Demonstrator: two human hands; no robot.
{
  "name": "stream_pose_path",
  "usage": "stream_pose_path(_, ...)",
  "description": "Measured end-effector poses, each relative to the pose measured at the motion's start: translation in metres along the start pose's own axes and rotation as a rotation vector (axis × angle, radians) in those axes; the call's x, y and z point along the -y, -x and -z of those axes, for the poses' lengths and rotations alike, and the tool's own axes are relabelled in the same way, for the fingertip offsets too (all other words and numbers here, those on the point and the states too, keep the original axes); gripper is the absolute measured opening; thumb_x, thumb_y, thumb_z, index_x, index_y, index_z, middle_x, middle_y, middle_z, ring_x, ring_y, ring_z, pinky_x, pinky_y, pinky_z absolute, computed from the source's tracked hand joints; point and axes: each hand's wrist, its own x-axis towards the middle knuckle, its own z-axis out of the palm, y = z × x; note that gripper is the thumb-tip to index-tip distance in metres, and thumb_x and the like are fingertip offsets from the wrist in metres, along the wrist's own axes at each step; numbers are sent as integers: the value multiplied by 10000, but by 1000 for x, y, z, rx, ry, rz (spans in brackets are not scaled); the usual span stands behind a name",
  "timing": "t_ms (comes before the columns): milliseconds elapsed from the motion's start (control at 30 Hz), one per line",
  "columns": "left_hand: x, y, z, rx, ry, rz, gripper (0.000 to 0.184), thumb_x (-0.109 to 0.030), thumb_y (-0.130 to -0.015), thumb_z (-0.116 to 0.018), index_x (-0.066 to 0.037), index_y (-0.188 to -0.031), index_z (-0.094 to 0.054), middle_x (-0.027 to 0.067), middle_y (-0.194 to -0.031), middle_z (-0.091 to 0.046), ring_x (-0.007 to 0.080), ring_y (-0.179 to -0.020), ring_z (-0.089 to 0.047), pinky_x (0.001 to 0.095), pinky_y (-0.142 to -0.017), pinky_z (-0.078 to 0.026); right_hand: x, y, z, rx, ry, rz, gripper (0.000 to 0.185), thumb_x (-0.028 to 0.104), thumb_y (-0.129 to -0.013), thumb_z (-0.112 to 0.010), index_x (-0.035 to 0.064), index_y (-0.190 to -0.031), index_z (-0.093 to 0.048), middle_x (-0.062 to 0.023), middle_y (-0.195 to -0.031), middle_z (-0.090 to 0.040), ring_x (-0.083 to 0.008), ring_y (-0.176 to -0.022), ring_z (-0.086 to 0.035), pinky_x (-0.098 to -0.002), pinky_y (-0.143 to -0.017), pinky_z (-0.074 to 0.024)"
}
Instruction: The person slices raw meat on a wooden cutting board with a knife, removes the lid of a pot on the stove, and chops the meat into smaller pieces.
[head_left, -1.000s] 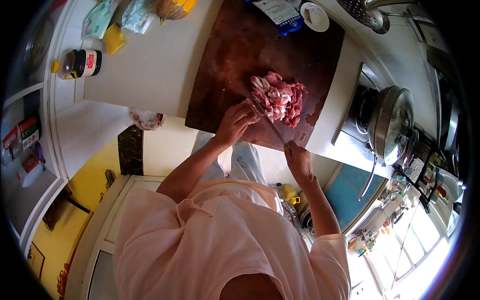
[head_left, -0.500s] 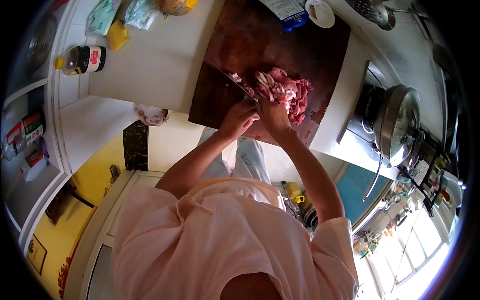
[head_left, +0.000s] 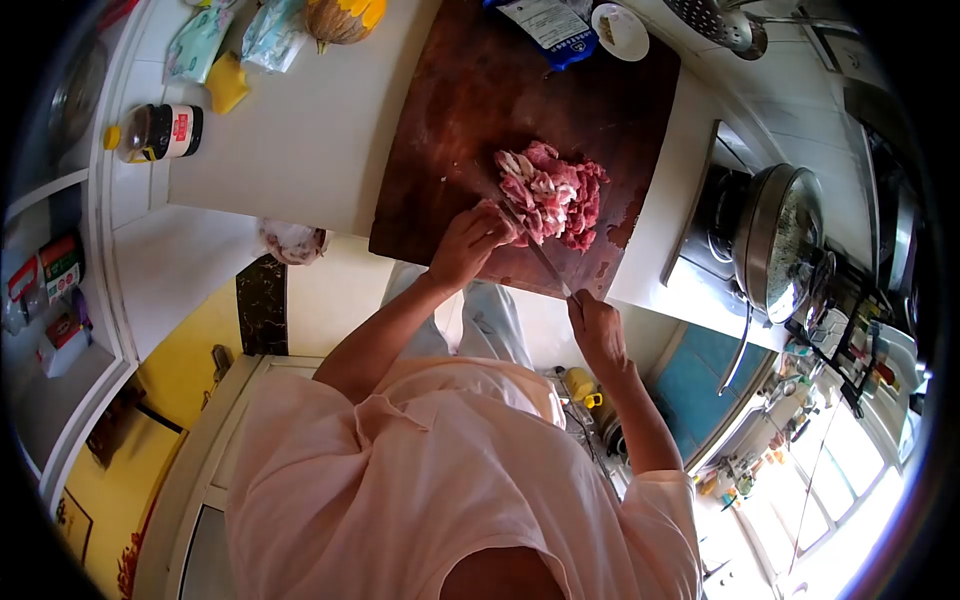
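A dark wooden cutting board [head_left: 450, 110] carries a heap of sliced raw meat [head_left: 570, 195], red with pale fat. My right hand [head_left: 598, 335], past the board's near edge, is closed around the handle of a kitchen knife [head_left: 541, 255]. The blade points away from me and slants left, its far part between the heap and my left hand. Near the board's front edge, my left hand [head_left: 470, 245] presses its curled fingers on a piece of meat [head_left: 496, 218], mostly hidden beneath them.
A blue-and-white packet [head_left: 548, 28] and a small white dish [head_left: 620, 32] lie at the board's far end. A lidded pan [head_left: 790, 245] sits on the stove at right. To the left are a sauce bottle [head_left: 155, 133], a yellow cloth [head_left: 227, 84] and a cut pumpkin [head_left: 343, 18].
My right hand has pulled back toward me and to the right, away from my left hand. The knife has swung from left of the hands to between the left hand and the heap.
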Motion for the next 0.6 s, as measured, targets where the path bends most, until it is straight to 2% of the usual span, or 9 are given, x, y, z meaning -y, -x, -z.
stream_pose_path(133,4,4,-2,5,59,-6,282,-78,-798,-620,-113,-1072,-673,72,-1167,-592,303,-1139,-523,414,-956,-431,7,2,-2,79,42,-64,199,232,-913,-513,44,-869,-562,-228,-718,-605,-427,-675,-596,-507,-577,-467)
stream_pose_path(233,3,2,-1,3,-4,7,243,-93,-743,-659,-58,-984,-655,81,-1099,-612,279,-1084,-550,397,-957,-444,17,-17,-12,91,44,-94,206,242,-913,-501,47,-897,-567,-232,-743,-614,-426,-686,-603,-511,-582,-471)
stream_pose_path(333,4,2,2,72,46,91,261,-82,-723,-654,-51,-982,-654,99,-1089,-612,286,-1081,-549,403,-949,-455,24,-54,-42,45,28,-45,208,238,-908,-497,48,-905,-582,-234,-754,-618,-427,-691,-605,-513,-586,-473)
stream_pose_path(500,8,8,-3,87,67,40,243,-62,-705,-646,-61,-948,-650,99,-1056,-608,291,-1067,-550,409,-937,-459,38,-107,-70,-171,-147,182,218,230,-899,-532,16,-897,-577,-263,-733,-595,-428,-705,-598,-499,-596,-464)
stream_pose_path(567,7,5,-7,103,83,31,242,-53,-708,-643,-71,-949,-647,94,-1030,-607,290,-1060,-553,412,-942,-455,22,-118,-61,-23,-97,134,218,221,-887,-551,10,-901,-601,-252,-795,-612,-406,-739,-616,-463,-616,-479)
stream_pose_path(600,3,0,-1,113,66,28,250,-51,-711,-641,-76,-960,-644,90,-1016,-606,289,-1056,-555,413,-945,-452,18,-123,-51,12,-210,120,212,210,-878,-572,8,-924,-618,-227,-817,-629,-381,-728,-630,-421,-627,-487)
